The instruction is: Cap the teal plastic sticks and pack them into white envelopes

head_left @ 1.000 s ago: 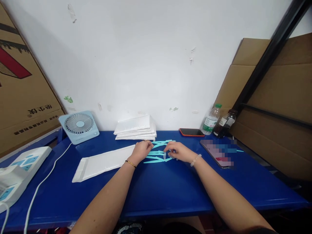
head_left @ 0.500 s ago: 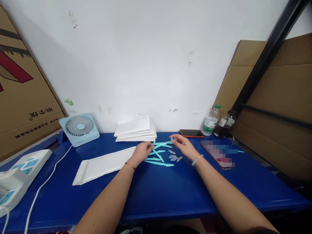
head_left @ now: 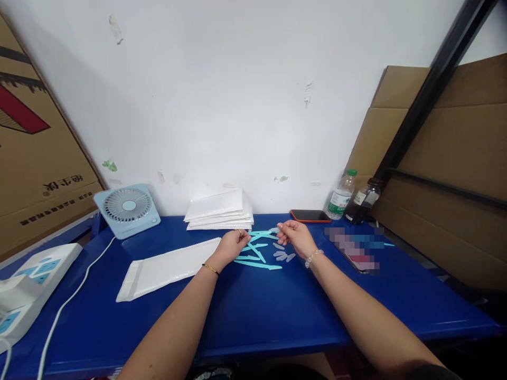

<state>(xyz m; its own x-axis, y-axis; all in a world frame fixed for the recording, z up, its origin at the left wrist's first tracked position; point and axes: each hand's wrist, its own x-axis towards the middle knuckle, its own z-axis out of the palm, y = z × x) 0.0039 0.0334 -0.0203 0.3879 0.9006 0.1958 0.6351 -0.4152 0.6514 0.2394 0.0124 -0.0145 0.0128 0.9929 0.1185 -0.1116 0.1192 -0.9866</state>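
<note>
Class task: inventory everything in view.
Wall: one, white, back
Table: one, blue, below
Cardboard: two, brown, both sides
Frame: one, black, right
Fan: one, light blue, left
Power strip: one, white-blue, left
Cables: two, white, left
Mailers: stack plus one, white, centre-left
Sticks: several, turquoise, centre
Small pieces: several, translucent, centre
Phones: two, red-edged and blurred, right
Bottles: two, green-capped and dark, right
Bracelets: two, gold-black and clear, wrists
Left hand: one, at sticks
Right hand: one, pinching translucent piece
</note>
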